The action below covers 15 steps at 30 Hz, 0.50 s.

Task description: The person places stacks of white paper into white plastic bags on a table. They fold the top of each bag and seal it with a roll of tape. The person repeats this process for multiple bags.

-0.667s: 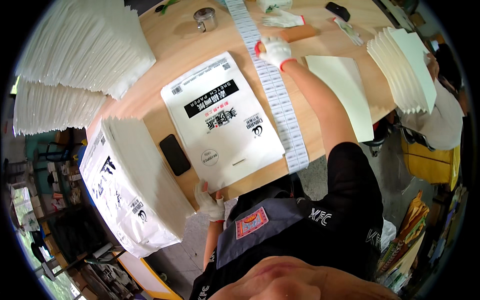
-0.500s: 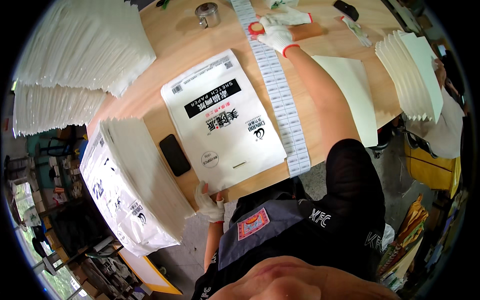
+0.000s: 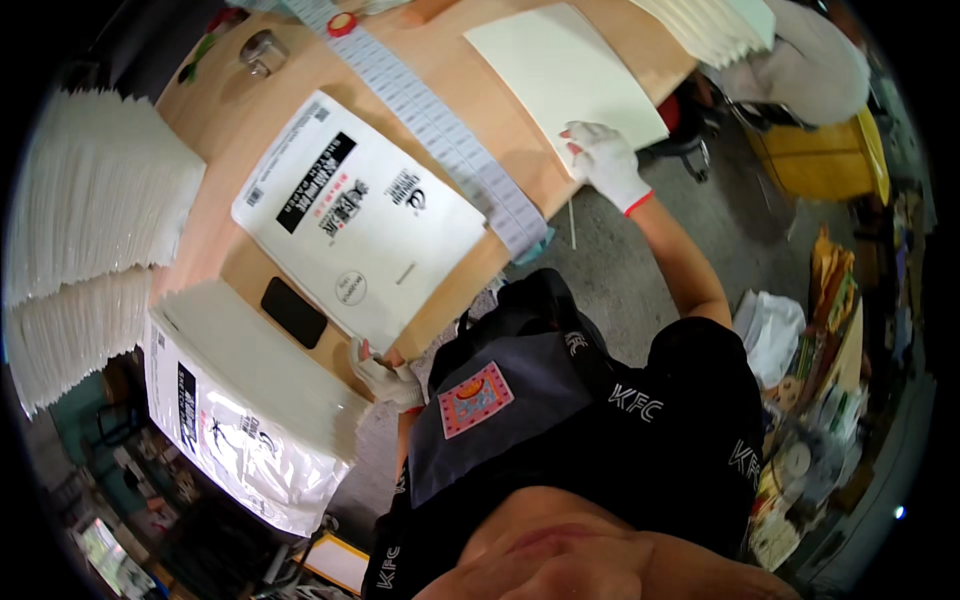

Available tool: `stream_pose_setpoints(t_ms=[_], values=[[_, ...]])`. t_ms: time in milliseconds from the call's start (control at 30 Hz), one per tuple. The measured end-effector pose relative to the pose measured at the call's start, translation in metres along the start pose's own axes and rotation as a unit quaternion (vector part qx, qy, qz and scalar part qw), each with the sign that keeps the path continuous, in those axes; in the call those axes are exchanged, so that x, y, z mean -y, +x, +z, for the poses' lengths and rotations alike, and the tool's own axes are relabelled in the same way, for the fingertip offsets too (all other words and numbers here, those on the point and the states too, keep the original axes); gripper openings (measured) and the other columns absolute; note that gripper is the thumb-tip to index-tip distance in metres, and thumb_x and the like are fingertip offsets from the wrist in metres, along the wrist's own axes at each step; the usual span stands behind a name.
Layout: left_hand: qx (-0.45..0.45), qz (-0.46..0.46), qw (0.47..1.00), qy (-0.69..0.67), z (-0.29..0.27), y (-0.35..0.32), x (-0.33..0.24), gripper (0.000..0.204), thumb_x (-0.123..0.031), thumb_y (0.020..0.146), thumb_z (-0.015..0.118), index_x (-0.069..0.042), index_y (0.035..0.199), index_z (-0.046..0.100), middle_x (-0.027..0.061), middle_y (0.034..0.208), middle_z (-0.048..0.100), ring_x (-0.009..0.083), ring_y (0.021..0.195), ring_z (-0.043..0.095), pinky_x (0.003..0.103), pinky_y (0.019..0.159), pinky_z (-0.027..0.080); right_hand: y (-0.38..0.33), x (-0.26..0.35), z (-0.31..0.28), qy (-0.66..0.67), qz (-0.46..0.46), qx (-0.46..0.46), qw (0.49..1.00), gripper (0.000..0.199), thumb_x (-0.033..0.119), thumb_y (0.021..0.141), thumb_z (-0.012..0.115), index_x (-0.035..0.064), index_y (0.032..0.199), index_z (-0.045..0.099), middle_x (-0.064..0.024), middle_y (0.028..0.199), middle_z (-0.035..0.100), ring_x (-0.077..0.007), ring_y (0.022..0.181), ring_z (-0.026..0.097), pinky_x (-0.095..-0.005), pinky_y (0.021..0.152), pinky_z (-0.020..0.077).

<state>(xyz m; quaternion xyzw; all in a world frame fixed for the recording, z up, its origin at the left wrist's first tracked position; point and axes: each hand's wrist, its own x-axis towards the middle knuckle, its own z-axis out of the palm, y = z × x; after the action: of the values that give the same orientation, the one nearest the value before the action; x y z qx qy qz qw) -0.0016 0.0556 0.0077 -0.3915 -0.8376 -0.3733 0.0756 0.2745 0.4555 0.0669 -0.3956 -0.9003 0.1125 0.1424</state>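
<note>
The fingers of the right hand (image 3: 608, 165) are partly bent, thumb and forefinger tips slightly apart, at the near edge of the cream paper (image 3: 555, 70); whether they pinch the sheets I cannot tell. That paper lies flat on the right part of the wooden table (image 3: 225, 125). The left hand (image 3: 388, 384) has its thumb and forefinger parted at the near corner of the white printed package (image 3: 420, 235); whether they squeeze it I cannot tell. Both hands wear white knit gloves with bare fingertips showing.

The package lies flat, set at a slant, with a black phone (image 3: 294, 312) just beside its left side. Along its right side runs a long strip of labels (image 3: 430, 120), its near end reaching the table's edge. A red-rimmed round object (image 3: 341, 24) sits on the strip's far part, and a metal cup (image 3: 262, 50) stands to its left.

To the left, 1 plastic-wrapped pile (image 3: 245, 455) is near the phone, and 2 white stacks (image 3: 100, 190) rise beyond it. At the upper right are fanned sheets (image 3: 695, 25), a co-worker's pale sleeve (image 3: 805, 60) and a yellow container (image 3: 820, 160).
</note>
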Motion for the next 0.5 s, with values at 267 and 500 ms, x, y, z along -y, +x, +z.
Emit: stream_pose_setpoints(t_ms=[267,500], values=[[0.021,0.061,0.977,-0.202,-0.013,-0.007,-0.01,0.041,-0.017,0.086,0.059,0.008,0.117,0.048,0.0225,0.129,0.045,0.0363,0.117,0.047,0.043,0.099,0.037,-0.068,-0.029,0.037,-0.133,0.028,-0.026,0.99,0.045,0.032,0.073,0.069,0.0143,0.112,0.055,-0.0063,0.114,0.058,-0.0258,0.111,0.053,-0.039,0.094,0.0409],[0.122,0.072,0.951,-0.275,-0.007,-0.004,-0.059,0.031,-0.012,0.086,0.059,0.003,0.113,0.054,0.0208,0.119,0.054,0.0357,0.112,0.052,0.039,0.096,0.039,-0.044,-0.008,0.002,-0.204,0.024,0.127,0.97,0.042,0.044,0.084,0.056,0.0099,0.108,0.056,-0.0118,0.107,0.059,-0.0297,0.097,0.06,-0.0417,0.08,0.0494]])
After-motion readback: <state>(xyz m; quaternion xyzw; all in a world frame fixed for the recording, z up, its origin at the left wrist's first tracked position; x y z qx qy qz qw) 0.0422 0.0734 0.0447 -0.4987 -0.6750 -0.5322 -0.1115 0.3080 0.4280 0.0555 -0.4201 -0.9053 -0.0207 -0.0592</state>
